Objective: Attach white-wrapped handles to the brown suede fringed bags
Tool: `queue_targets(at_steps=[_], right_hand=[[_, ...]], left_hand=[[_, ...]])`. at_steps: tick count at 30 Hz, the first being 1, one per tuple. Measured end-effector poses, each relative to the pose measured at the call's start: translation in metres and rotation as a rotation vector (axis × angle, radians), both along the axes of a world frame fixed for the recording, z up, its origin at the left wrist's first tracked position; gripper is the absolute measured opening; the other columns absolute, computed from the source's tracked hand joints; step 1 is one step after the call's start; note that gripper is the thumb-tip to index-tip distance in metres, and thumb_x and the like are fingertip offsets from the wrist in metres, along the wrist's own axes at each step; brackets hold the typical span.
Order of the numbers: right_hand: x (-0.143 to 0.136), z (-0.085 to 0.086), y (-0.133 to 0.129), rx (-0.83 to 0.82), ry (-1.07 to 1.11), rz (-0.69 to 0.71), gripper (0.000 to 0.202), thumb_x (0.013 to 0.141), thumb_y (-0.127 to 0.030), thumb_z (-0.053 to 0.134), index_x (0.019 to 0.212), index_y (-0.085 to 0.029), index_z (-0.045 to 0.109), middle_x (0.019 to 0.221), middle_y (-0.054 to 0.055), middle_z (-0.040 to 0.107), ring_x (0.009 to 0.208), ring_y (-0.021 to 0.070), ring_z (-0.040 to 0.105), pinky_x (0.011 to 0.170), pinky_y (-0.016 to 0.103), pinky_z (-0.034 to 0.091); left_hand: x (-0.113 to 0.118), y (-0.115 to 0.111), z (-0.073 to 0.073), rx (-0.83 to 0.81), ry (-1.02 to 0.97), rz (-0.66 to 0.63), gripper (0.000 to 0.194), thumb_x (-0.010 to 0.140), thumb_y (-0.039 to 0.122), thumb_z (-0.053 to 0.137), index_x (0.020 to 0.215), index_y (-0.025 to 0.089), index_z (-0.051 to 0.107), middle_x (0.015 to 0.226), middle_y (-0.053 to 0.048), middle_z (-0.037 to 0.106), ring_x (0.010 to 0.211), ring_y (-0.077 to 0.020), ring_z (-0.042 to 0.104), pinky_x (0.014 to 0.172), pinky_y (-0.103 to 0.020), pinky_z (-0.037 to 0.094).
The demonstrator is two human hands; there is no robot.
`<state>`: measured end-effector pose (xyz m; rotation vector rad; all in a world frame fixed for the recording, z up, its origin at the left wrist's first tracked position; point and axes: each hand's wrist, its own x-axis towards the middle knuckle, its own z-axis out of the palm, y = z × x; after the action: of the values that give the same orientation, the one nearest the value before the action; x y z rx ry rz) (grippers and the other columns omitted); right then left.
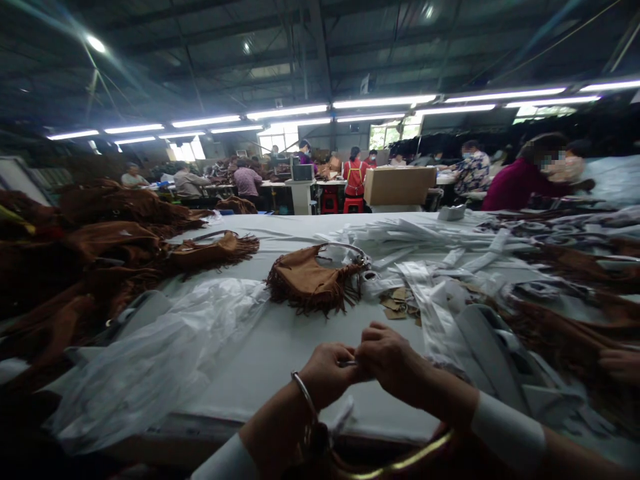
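Observation:
My left hand (329, 373), with a silver bangle at the wrist, is closed near the table's front edge. My right hand (387, 355) is closed too and touches it, fingers pressed together. A thin pale item shows between them, too small to name. Beyond the hands lies a brown fringed bag (310, 275) with its handle toward the back. Below the hands are a small white strip (343, 415) and a curved gold-coloured edge (400, 463), partly in shadow.
Brown fringed bags (110, 247) are piled at the left, beside clear plastic (165, 360). White strips (425, 233), brown cardboard pieces (400, 303) and grey padded pieces (487, 347) cover the right. Another person's hand (620, 363) is at the right edge. People sit farther back.

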<state>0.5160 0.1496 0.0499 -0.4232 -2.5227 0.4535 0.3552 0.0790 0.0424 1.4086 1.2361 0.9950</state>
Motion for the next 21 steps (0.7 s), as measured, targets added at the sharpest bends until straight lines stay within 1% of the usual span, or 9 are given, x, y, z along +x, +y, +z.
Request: queue_targets(at_steps=[1,3,6,8,9,13,16,19,21], right_hand=[[0.002,0.0,-0.001,0.062,-0.003,0.025,0.023,0.084,-0.006,0.054,0.064,-0.016,0.061,0.068,0.002,0.054,0.068,0.0151,0.045,0.068,0.03,0.035],[0.008,0.003,-0.006,0.114,-0.027,0.052,0.023,0.088,-0.007,0.049,0.073,-0.016,0.063,0.073,0.003,0.056,0.071,0.0167,0.045,0.069,0.031,0.035],[0.018,0.009,-0.017,0.119,-0.109,0.049,0.017,0.091,-0.012,0.053,0.101,-0.018,0.065,0.092,0.006,0.061,0.085,0.0196,0.05,0.077,0.033,0.039],[0.023,0.009,-0.025,0.132,-0.154,-0.008,0.031,0.088,-0.016,0.062,0.119,-0.02,0.061,0.106,0.008,0.061,0.096,0.0226,0.051,0.085,0.037,0.041],[0.024,0.007,-0.028,0.154,-0.156,-0.045,0.038,0.087,-0.015,0.063,0.124,-0.021,0.058,0.109,0.009,0.061,0.1,0.024,0.051,0.089,0.039,0.041],[0.026,-0.014,-0.032,0.315,-0.03,-0.143,0.045,0.089,-0.002,0.052,0.13,-0.021,0.056,0.119,0.011,0.062,0.111,0.0276,0.049,0.1,0.046,0.037],[0.025,-0.03,-0.033,0.378,0.018,-0.175,0.047,0.089,-0.001,0.051,0.132,-0.02,0.055,0.123,0.011,0.061,0.118,0.0291,0.047,0.104,0.049,0.035],[0.027,-0.03,-0.038,0.394,0.021,-0.192,0.047,0.089,-0.004,0.053,0.133,-0.021,0.055,0.123,0.01,0.063,0.118,0.0286,0.049,0.105,0.049,0.036],[0.04,-0.022,-0.039,0.39,0.037,-0.219,0.046,0.09,-0.009,0.055,0.134,-0.022,0.054,0.128,0.011,0.06,0.121,0.0296,0.048,0.103,0.049,0.037]], left_hand=[[0.0,0.001,0.0,-0.017,-0.061,-0.022,0.047,0.066,0.054,0.078,0.056,0.01,0.065,0.068,-0.002,0.057,0.064,-0.0116,0.046,0.06,-0.023,0.036],[0.0,0.001,-0.001,-0.06,-0.166,-0.039,0.046,0.062,0.053,0.081,0.06,0.009,0.066,0.07,-0.002,0.057,0.064,-0.0104,0.044,0.06,-0.023,0.035],[-0.001,0.0,0.0,-0.185,-0.211,-0.005,0.045,0.06,0.052,0.081,0.066,0.01,0.067,0.063,0.002,0.052,0.055,-0.0062,0.035,0.051,-0.022,0.025],[-0.003,-0.002,0.002,-0.279,-0.229,0.008,0.044,0.061,0.052,0.078,0.07,0.011,0.066,0.055,0.005,0.046,0.048,-0.0045,0.027,0.046,-0.023,0.016],[-0.003,-0.002,0.003,-0.314,-0.251,0.007,0.042,0.061,0.05,0.077,0.07,0.011,0.065,0.053,0.006,0.043,0.046,-0.0043,0.025,0.045,-0.024,0.013],[-0.003,-0.004,0.006,-0.334,-0.35,0.017,0.029,0.059,0.037,0.073,0.068,0.012,0.062,0.055,0.004,0.047,0.044,-0.005,0.031,0.042,-0.024,0.014],[0.0,-0.004,0.005,-0.303,-0.348,-0.019,0.032,0.062,0.041,0.073,0.069,0.012,0.062,0.056,0.004,0.046,0.044,-0.0043,0.03,0.042,-0.023,0.015],[0.002,-0.004,0.006,-0.258,-0.266,-0.023,0.043,0.064,0.051,0.075,0.065,0.011,0.06,0.07,0.0,0.055,0.045,-0.0023,0.029,0.042,-0.022,0.016],[0.003,-0.003,0.007,-0.209,-0.19,0.0,0.047,0.065,0.056,0.074,0.068,0.01,0.064,0.092,-0.007,0.064,0.048,-0.0018,0.033,0.043,-0.022,0.02]])
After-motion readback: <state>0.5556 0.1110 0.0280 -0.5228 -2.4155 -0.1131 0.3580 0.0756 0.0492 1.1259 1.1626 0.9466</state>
